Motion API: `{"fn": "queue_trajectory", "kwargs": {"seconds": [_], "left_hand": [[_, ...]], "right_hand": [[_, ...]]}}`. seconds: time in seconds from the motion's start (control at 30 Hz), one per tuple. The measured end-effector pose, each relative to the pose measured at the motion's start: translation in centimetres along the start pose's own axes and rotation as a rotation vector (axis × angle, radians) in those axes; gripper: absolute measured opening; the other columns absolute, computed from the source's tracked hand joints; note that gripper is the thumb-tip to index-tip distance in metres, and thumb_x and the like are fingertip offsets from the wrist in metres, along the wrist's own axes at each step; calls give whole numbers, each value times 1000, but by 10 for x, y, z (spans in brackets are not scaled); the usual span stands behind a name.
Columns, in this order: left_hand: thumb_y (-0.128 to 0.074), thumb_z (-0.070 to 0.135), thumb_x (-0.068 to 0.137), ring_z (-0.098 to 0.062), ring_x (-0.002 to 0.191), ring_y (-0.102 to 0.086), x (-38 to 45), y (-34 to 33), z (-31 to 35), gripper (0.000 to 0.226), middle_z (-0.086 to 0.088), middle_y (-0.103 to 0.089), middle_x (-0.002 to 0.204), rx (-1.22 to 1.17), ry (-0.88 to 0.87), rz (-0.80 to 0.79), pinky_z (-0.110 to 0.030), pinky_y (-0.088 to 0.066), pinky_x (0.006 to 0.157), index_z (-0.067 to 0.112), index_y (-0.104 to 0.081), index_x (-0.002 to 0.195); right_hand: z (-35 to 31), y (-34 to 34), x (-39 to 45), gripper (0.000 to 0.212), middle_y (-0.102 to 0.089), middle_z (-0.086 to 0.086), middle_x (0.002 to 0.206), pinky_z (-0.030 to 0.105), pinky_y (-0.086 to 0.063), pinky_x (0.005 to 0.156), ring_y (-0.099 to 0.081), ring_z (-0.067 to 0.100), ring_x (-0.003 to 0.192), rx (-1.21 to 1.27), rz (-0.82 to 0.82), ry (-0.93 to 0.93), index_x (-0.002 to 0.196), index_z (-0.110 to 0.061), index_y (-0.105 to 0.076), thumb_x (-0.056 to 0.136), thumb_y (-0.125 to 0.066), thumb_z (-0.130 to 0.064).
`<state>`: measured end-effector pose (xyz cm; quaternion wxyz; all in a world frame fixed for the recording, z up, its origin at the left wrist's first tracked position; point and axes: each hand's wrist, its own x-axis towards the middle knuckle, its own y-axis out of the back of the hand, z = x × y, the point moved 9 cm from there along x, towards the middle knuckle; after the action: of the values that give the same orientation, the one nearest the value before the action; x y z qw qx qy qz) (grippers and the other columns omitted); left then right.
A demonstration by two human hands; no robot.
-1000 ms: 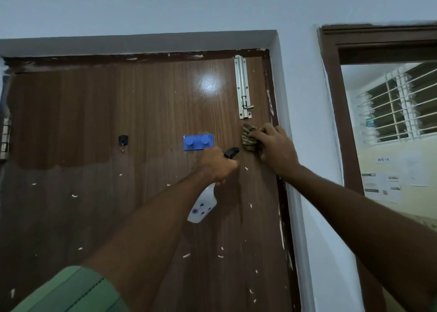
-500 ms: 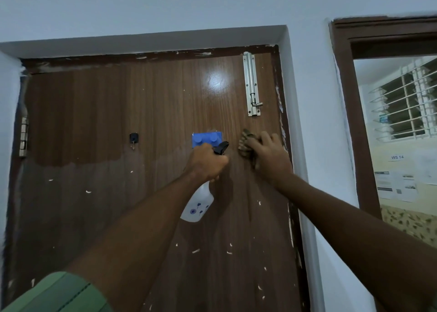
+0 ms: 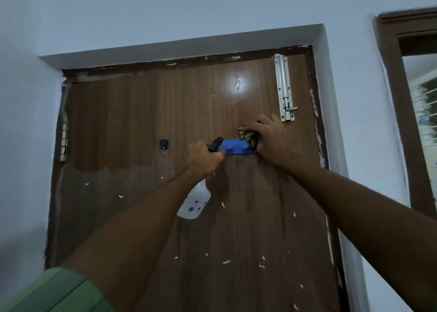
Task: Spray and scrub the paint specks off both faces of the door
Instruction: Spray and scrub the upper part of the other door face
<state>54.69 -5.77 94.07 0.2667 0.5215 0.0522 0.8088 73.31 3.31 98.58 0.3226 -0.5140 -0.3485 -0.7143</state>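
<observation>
A brown wooden door (image 3: pixel 132 113) fills the view, shut in its frame. White paint specks (image 3: pixel 223 205) dot its lower half. My left hand (image 3: pixel 204 159) grips a white spray bottle (image 3: pixel 195 201) by the neck, its black nozzle (image 3: pixel 215 144) pointing up and right at the door. My right hand (image 3: pixel 272 140) holds a bunched striped cloth (image 3: pixel 248 135) against the door, just over the right end of a blue hook strip (image 3: pixel 233 147).
A silver slide bolt (image 3: pixel 285 87) is mounted at the door's top right, above my right hand. A small black hook (image 3: pixel 163 144) sits mid-door, a hinge (image 3: pixel 63 141) at the left edge. A brown window frame (image 3: pixel 397 99) stands in the white wall to the right.
My right hand and the cloth moved left from under the bolt onto the blue hook strip. My left hand still holds the bottle. My head turned right and tilted up.
</observation>
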Motion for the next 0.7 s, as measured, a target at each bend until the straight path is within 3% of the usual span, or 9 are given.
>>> {"fn": "queue_trajectory", "kwargs": {"seconds": [0.1,0.2,0.3,0.5,0.6,0.7], "left_hand": [[-67,16,98,-11,40,-63,6,12,-16,26,-17,-73,66,3,5,-14,-23,-51,41,-2,-72,80],[-67,20,97,-16,42,-66,13,25,-31,29,-15,-73,63,-39,30,-4,-27,-53,45,0,-72,77],[-66,28,99,-19,44,-66,18,34,-38,36,-15,-72,63,-83,46,-8,-29,-53,48,1,-73,75],[-64,30,100,-21,49,-66,29,42,-33,36,-15,-74,68,-159,50,-51,-28,-49,47,2,-74,80],[-64,32,101,-20,48,-65,27,41,-32,37,-15,-74,69,-186,42,-72,-26,-47,45,4,-74,80],[-65,31,100,-20,47,-66,21,37,-28,36,-13,-74,67,-188,8,-103,-26,-48,44,3,-74,79]], "right_hand": [[-4,-3,13,35,-60,-2,96,25,-31,62,-42,16,87,16,-40,-33,110,-21,-78,82,-72,0],[-20,-10,36,31,-56,0,98,24,-35,67,-44,16,91,71,-98,-70,113,-21,-78,88,-72,-4],[-62,-34,50,28,-52,-1,105,30,-39,78,-41,17,99,-13,-320,71,115,-22,-78,88,-77,-12],[-97,-44,46,31,-51,-2,123,36,-51,78,-42,20,112,-249,-542,302,121,-23,-72,90,-75,-26],[-91,-38,47,31,-51,0,127,37,-53,81,-43,20,115,-280,-533,306,124,-27,-71,92,-72,-27],[-89,-44,43,38,-52,3,125,37,-53,70,-44,23,113,-299,-460,289,121,-21,-73,84,-81,-17]]}}
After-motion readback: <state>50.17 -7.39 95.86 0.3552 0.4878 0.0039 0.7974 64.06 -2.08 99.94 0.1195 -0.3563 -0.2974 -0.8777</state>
